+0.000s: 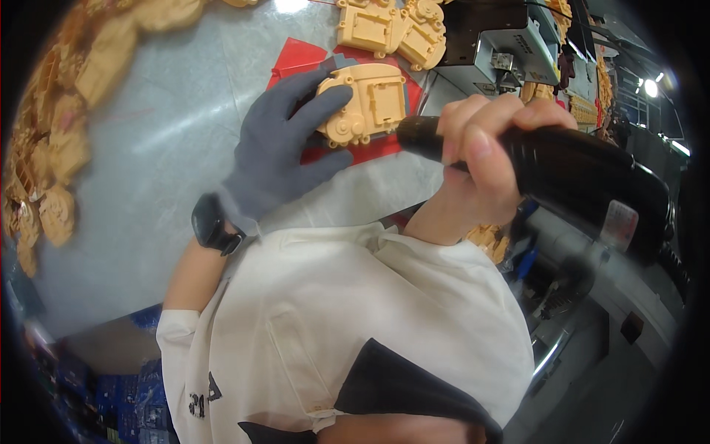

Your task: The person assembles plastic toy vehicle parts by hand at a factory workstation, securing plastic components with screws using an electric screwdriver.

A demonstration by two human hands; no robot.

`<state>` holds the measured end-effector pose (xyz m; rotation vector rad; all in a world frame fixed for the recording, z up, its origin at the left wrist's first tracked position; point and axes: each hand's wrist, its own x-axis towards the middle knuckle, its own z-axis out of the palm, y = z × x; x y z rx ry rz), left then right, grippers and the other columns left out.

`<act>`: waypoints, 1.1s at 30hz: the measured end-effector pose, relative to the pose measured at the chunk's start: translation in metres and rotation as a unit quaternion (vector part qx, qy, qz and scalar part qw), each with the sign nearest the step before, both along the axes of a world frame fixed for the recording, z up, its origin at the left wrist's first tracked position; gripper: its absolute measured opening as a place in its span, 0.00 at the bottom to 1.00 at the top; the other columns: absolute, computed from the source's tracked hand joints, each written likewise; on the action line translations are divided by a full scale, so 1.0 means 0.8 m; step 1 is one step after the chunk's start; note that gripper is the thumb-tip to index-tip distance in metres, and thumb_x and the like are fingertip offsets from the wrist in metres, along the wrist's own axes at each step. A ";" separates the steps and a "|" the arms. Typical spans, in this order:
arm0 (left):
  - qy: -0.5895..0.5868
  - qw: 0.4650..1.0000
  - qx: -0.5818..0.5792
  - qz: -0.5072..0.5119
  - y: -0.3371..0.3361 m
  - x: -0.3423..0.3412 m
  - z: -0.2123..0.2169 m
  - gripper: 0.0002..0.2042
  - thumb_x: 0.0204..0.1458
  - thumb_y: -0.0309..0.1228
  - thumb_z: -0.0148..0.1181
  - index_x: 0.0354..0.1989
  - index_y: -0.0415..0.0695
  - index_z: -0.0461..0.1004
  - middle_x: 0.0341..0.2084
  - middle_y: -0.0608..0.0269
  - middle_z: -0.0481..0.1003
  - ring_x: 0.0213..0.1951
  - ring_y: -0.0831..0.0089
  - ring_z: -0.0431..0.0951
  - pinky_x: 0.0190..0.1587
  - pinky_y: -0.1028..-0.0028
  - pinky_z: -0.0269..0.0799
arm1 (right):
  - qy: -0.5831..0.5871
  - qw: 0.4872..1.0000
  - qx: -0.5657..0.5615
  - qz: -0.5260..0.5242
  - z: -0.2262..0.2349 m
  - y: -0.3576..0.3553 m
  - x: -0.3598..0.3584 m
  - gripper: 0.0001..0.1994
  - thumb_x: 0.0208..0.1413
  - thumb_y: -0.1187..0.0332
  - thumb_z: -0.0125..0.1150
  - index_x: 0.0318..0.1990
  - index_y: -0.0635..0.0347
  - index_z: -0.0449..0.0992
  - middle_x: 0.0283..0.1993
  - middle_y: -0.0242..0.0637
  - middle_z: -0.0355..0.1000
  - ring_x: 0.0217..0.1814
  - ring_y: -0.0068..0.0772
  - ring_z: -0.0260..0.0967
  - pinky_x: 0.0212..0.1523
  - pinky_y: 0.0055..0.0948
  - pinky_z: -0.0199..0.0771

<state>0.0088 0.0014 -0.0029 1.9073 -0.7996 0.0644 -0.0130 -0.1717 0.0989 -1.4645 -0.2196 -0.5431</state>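
My left hand (285,137), in a grey glove, presses on a yellow plastic housing (384,103) and steadies it from its left side. The housing has a rectangular recess and round bosses, and sits over a red fixture (362,153) on the table. Wrapped round a black electric screwdriver (584,166) are the bare fingers of my right hand (488,144). The screwdriver lies nearly level, its narrow front end close to the right edge of the housing. Whether its tip touches the housing I cannot tell.
Several more yellow housings (370,28) lie beyond the fixture, and a heap of yellow parts (63,140) lines the left of the grey table (170,170). A metal box-like device (518,52) stands at the far right. Blue crates (111,399) are below, lower left.
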 end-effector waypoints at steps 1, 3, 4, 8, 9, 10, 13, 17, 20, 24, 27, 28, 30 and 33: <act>-0.009 1.000 0.008 0.005 0.000 0.000 0.000 0.34 0.33 0.32 0.70 0.55 0.48 0.66 0.51 0.51 0.66 0.49 0.54 0.70 0.50 0.63 0.68 | -0.014 1.000 -0.019 0.010 0.001 -0.003 -0.001 0.20 0.40 0.81 0.57 0.42 0.62 0.59 0.19 0.36 0.64 0.17 0.26 0.61 0.24 0.27 0.66; -0.030 0.999 0.014 0.002 0.000 0.003 0.000 0.34 0.32 0.31 0.70 0.54 0.47 0.66 0.49 0.51 0.68 0.47 0.55 0.70 0.49 0.63 0.67 | -0.020 0.999 -0.031 0.021 0.004 -0.003 -0.003 0.19 0.42 0.82 0.53 0.44 0.63 0.59 0.19 0.38 0.62 0.16 0.31 0.60 0.23 0.33 0.65; -0.028 0.999 0.020 0.004 0.000 0.003 -0.004 0.33 0.32 0.32 0.70 0.53 0.46 0.67 0.46 0.52 0.69 0.46 0.55 0.71 0.48 0.63 0.67 | -0.030 0.999 -0.033 0.012 0.005 -0.010 -0.001 0.19 0.42 0.82 0.53 0.44 0.63 0.59 0.19 0.38 0.62 0.16 0.31 0.60 0.23 0.33 0.65; -0.037 0.999 0.027 0.006 -0.004 0.004 -0.003 0.33 0.31 0.33 0.70 0.52 0.44 0.67 0.42 0.53 0.71 0.44 0.56 0.71 0.46 0.63 0.66 | -0.041 0.979 -0.078 0.183 0.008 -0.055 -0.007 0.21 0.43 0.80 0.54 0.48 0.60 0.59 0.20 0.34 0.64 0.18 0.31 0.62 0.27 0.35 0.66; -0.037 0.999 0.034 0.008 -0.009 0.006 -0.003 0.33 0.31 0.33 0.70 0.51 0.44 0.67 0.42 0.53 0.71 0.44 0.56 0.71 0.47 0.63 0.66 | -0.089 0.989 0.002 0.116 0.010 -0.063 -0.007 0.21 0.43 0.78 0.52 0.49 0.59 0.61 0.20 0.32 0.63 0.18 0.30 0.61 0.28 0.34 0.65; -0.034 0.998 0.055 0.013 -0.008 0.002 -0.001 0.33 0.31 0.34 0.70 0.52 0.44 0.66 0.43 0.53 0.71 0.45 0.56 0.71 0.48 0.62 0.65 | -0.088 0.993 -0.009 0.084 0.023 -0.089 -0.008 0.21 0.43 0.76 0.50 0.49 0.59 0.63 0.20 0.31 0.61 0.18 0.29 0.60 0.28 0.33 0.63; -0.031 0.996 0.079 0.012 -0.009 0.003 0.006 0.33 0.32 0.34 0.70 0.52 0.44 0.66 0.44 0.53 0.70 0.46 0.56 0.70 0.49 0.62 0.64 | -0.055 0.977 0.064 -0.196 0.045 -0.144 0.010 0.19 0.43 0.77 0.49 0.46 0.57 0.65 0.21 0.31 0.58 0.22 0.28 0.57 0.35 0.35 0.62; -0.027 0.998 0.054 0.011 -0.012 0.006 0.000 0.34 0.32 0.34 0.70 0.53 0.44 0.65 0.44 0.54 0.70 0.47 0.56 0.70 0.50 0.62 0.63 | -0.060 0.961 -0.012 -0.269 0.028 -0.184 0.062 0.18 0.42 0.80 0.52 0.44 0.61 0.62 0.20 0.35 0.62 0.21 0.29 0.60 0.34 0.32 0.65; -0.030 0.998 0.060 0.011 -0.010 0.004 0.002 0.34 0.32 0.33 0.70 0.53 0.44 0.65 0.45 0.54 0.70 0.47 0.56 0.70 0.50 0.62 0.63 | -0.061 0.961 -0.011 -0.268 0.020 -0.190 0.066 0.18 0.37 0.83 0.55 0.40 0.68 0.61 0.19 0.38 0.63 0.15 0.32 0.62 0.24 0.31 0.68; -0.037 0.996 0.072 0.024 -0.008 0.005 0.004 0.35 0.31 0.33 0.70 0.54 0.45 0.65 0.45 0.54 0.70 0.46 0.56 0.70 0.51 0.62 0.63 | 0.003 0.985 0.107 -0.136 0.023 -0.143 0.029 0.19 0.38 0.82 0.53 0.42 0.65 0.64 0.20 0.37 0.63 0.16 0.31 0.61 0.26 0.32 0.67; -0.030 0.997 0.062 0.021 -0.008 0.007 0.000 0.35 0.31 0.34 0.70 0.54 0.45 0.65 0.45 0.54 0.70 0.46 0.56 0.70 0.51 0.62 0.63 | -0.062 0.997 0.035 0.010 0.029 -0.084 -0.020 0.23 0.42 0.81 0.50 0.50 0.63 0.59 0.19 0.36 0.61 0.18 0.31 0.62 0.29 0.35 0.67; -0.026 0.998 0.052 0.010 -0.007 0.005 -0.002 0.35 0.31 0.35 0.71 0.54 0.45 0.65 0.45 0.54 0.70 0.46 0.55 0.69 0.51 0.62 0.63 | -0.084 0.992 0.015 0.093 0.029 -0.074 -0.026 0.24 0.44 0.80 0.52 0.51 0.62 0.56 0.20 0.37 0.63 0.19 0.31 0.63 0.28 0.36 0.67; -0.029 0.998 0.061 0.018 -0.005 0.003 -0.001 0.36 0.31 0.36 0.71 0.54 0.46 0.65 0.45 0.54 0.70 0.47 0.56 0.69 0.51 0.62 0.63 | -0.098 0.977 0.005 0.189 0.026 -0.044 -0.024 0.23 0.44 0.83 0.54 0.49 0.61 0.55 0.23 0.38 0.65 0.19 0.31 0.63 0.25 0.34 0.66; -0.029 0.997 0.068 0.023 -0.001 0.002 -0.004 0.36 0.31 0.38 0.71 0.54 0.46 0.64 0.45 0.55 0.70 0.47 0.56 0.69 0.51 0.62 0.63 | -0.092 0.963 -0.021 0.252 0.019 -0.019 -0.014 0.23 0.43 0.85 0.54 0.47 0.61 0.55 0.23 0.39 0.65 0.19 0.31 0.62 0.23 0.32 0.65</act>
